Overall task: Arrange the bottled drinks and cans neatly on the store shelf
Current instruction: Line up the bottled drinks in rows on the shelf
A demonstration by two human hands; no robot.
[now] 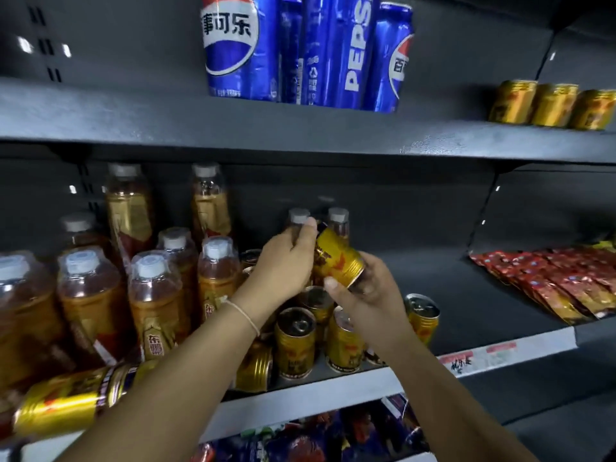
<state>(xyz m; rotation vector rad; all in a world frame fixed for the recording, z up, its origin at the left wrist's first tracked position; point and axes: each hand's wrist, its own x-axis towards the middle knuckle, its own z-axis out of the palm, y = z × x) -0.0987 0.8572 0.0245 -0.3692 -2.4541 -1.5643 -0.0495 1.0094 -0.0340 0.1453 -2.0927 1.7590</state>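
A gold can (338,256) is tilted in the air above the middle shelf (466,295). My right hand (363,295) grips its lower end. My left hand (283,261) touches its upper side, fingertips near a bottle cap (299,216). Below the hands stand several upright gold cans (295,341); one more (421,315) stands alone to the right. Another gold can (66,401) lies on its side at the front left. Amber drink bottles (153,305) with white caps fill the left of the shelf.
Blue Pepsi cans (300,51) and three gold cans (550,105) stand on the upper shelf (233,125). Red snack packets (560,281) lie on the neighbouring shelf to the right. Dark packets (316,438) sit on the shelf below. A white price strip (483,356) edges the shelf.
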